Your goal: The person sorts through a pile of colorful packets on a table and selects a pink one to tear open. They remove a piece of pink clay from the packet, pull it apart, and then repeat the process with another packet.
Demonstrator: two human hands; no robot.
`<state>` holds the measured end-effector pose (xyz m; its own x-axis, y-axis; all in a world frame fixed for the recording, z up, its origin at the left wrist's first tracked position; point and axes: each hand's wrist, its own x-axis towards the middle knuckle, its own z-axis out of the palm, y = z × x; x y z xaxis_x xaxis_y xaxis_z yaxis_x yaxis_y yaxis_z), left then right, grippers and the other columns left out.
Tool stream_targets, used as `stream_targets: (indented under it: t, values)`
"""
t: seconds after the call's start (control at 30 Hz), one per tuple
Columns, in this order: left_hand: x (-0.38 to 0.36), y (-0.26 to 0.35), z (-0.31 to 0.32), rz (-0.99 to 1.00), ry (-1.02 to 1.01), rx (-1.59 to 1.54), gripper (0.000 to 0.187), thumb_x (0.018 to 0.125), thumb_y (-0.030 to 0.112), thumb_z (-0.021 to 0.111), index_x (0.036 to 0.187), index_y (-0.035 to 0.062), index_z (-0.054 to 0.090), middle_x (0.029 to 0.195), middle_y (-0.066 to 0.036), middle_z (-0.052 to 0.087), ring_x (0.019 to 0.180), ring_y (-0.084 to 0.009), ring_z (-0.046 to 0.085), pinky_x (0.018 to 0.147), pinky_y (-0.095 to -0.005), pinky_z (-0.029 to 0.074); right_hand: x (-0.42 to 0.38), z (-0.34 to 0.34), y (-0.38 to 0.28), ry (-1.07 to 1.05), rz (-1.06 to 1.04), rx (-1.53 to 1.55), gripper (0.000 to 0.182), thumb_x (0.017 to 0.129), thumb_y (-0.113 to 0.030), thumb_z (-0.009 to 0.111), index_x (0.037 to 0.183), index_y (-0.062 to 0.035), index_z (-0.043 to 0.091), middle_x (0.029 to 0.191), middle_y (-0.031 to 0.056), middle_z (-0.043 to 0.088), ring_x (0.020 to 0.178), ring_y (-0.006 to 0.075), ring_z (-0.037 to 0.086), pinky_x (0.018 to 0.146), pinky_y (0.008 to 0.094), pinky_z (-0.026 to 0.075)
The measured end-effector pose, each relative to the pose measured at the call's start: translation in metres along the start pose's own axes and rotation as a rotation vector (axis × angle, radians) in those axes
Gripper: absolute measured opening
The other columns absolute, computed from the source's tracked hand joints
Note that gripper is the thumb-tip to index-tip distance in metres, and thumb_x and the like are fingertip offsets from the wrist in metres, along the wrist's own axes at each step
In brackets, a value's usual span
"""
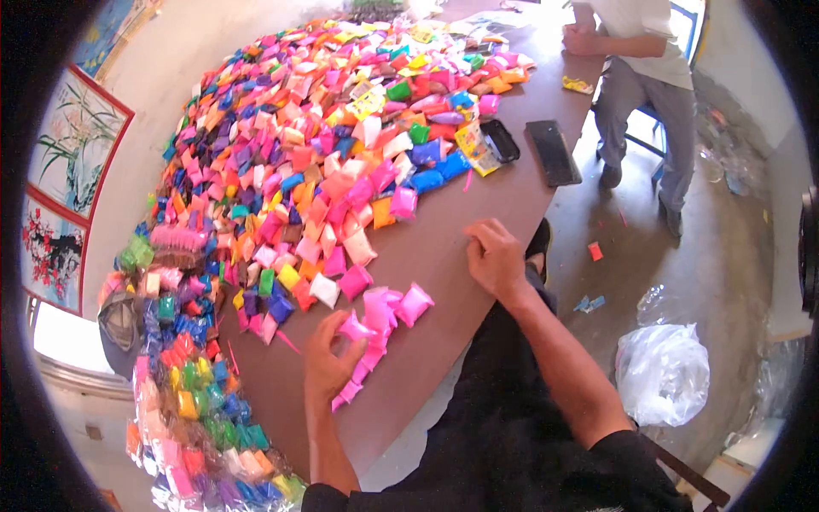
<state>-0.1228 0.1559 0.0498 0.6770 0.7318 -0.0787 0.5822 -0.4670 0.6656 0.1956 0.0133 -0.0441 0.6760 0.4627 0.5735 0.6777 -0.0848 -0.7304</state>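
My left hand (331, 358) is at the near part of the brown table, its thumb and fingers curved around the end of a pink packet (357, 328). More small, puffy pink packets (381, 311) lie bunched in a row beside that hand, running down toward the table's near edge. Over the table's edge, to the right of the row, my right hand (495, 260) is held with fingers curled in, and nothing shows in it. The palm side of the right hand is hidden.
A large heap of multicoloured packets (290, 162) covers much of the table (426, 256). Clear bags of packets (205, 401) stand at the left. A phone (553, 152) and black tray (501, 141) lie near the right edge. Another person (640, 77) is beyond; a plastic bag (663, 374) sits on the floor.
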Motion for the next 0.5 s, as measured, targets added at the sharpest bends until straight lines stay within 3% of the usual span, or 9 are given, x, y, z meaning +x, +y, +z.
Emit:
stream_targets:
  t: [0.07,0.1,0.33,0.5]
  values:
    - [0.006,-0.002,0.003,0.223,0.053,0.337,0.066,0.083,0.034,0.084,0.136,0.0013,0.064,0.140,-0.021,0.062,0.130,-0.0333,0.061,0.109,-0.0442,0.049,0.000,-0.002,-0.002,-0.005,0.006,0.010,0.016,0.086,0.003,0.061,0.097,-0.0031,0.071,0.097,0.0173,0.070,0.089,0.0389,0.070,0.076,0.0439,0.057]
    - [0.008,0.004,0.004,0.168,0.065,0.301,0.067,0.084,0.041,0.083,0.135,0.0013,0.065,0.142,-0.024,0.061,0.133,-0.0401,0.057,0.114,-0.0485,0.044,0.000,-0.003,-0.003,-0.007,0.007,0.015,0.014,0.086,0.000,0.061,0.096,-0.0035,0.070,0.097,0.0174,0.070,0.088,0.0400,0.070,0.075,0.0454,0.057]
    - [0.039,0.054,-0.003,0.229,0.051,0.220,0.056,0.083,0.034,0.084,0.126,0.0008,0.068,0.129,-0.020,0.068,0.123,-0.0364,0.063,0.107,-0.0458,0.049,0.000,-0.003,-0.003,-0.023,0.019,0.025,0.013,0.086,-0.002,0.064,0.097,-0.0048,0.071,0.098,0.0166,0.070,0.087,0.0395,0.070,0.074,0.0459,0.058]
    - [0.115,0.109,0.016,0.461,0.083,0.195,0.036,0.088,0.024,0.079,0.116,0.0024,0.073,0.112,-0.016,0.075,0.103,-0.0302,0.073,0.091,-0.0402,0.056,0.004,-0.005,-0.007,-0.018,0.025,0.032,0.012,0.086,-0.001,0.064,0.096,-0.0047,0.070,0.100,0.0150,0.070,0.088,0.0382,0.071,0.075,0.0449,0.058]
